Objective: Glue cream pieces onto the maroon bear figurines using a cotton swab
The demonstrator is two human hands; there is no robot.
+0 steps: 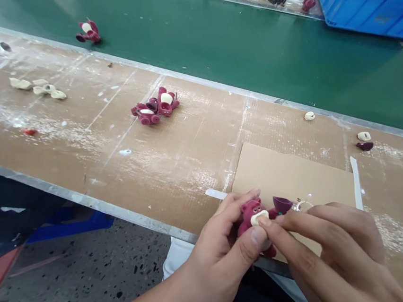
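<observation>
My left hand [229,257] is wrapped round a small magenta toy bear [252,209], its face turned up. From the other side, my right hand [335,247] pinches at the bear, with fingertips pressed on its cream muzzle [259,217]. Both hands hide most of the body. A dark purple cup-shaped piece [282,204] shows by the bear's arm; whether it is joined there I cannot tell. Just past my right fingers are small white and metallic bits [301,204], too small to name. Beneath lies a plain cardboard sheet [288,166].
Two magenta bears [166,101] lie mid-bench, and another bear [88,31] is on the green strip [194,42]. Cream pieces [48,88] sit at left. On the right are a cream oval [310,116] and a purple piece [365,146]. A blue bin [369,6] stands across.
</observation>
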